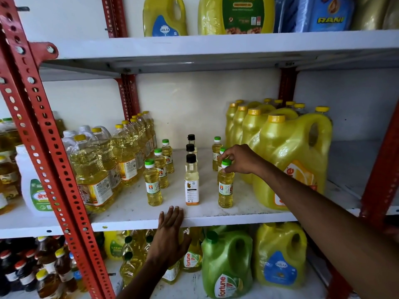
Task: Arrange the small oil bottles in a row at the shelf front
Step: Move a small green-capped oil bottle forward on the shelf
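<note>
Our right hand (239,159) pinches the green-capped small yellow oil bottle (225,186) near the white shelf (216,219) front edge; our left hand (170,231) lies flat, fingers spread, there.

Bright even light, sharp, edges bowed

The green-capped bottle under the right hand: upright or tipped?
Upright. The green-capped bottle stands on its base on the white shelf, cap up, the right hand pinching its cap.

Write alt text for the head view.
The right hand grips the cap of a green-capped small oil bottle at the shelf front, while the left hand rests flat on the shelf edge.
</note>
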A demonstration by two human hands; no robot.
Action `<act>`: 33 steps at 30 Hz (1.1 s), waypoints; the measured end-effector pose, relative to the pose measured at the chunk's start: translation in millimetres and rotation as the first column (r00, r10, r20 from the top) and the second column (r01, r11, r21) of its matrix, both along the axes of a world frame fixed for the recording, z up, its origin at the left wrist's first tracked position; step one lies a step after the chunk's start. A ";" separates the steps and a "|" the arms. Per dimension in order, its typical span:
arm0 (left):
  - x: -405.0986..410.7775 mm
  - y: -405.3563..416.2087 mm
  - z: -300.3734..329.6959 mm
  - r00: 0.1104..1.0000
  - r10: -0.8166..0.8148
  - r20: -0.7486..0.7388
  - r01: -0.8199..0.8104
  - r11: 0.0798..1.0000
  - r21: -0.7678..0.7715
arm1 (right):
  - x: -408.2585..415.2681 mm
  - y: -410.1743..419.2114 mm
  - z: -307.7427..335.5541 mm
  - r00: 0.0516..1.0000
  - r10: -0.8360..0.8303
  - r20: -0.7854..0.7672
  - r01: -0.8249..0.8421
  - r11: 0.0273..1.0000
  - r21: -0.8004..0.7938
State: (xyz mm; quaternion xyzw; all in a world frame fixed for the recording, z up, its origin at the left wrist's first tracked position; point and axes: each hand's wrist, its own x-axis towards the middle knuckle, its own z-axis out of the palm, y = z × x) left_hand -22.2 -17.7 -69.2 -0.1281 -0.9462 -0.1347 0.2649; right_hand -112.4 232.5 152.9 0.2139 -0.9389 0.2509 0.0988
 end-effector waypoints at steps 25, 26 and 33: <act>-1.5 1.3 3.0 0.999 0.047 0.025 -0.046 0.997 -0.062 | 18.8 5.4 3.4 1.000 -0.017 -0.011 0.018 0.999 0.046; -1.7 1.6 3.5 0.999 0.046 0.025 -0.044 0.997 -0.064 | 19.1 5.0 3.6 1.000 -0.019 -0.011 0.019 0.999 0.046; -0.8 0.8 3.7 0.999 0.042 0.033 -0.040 0.998 -0.058 | 23.0 5.4 5.5 1.000 -0.024 -0.004 0.024 0.998 0.057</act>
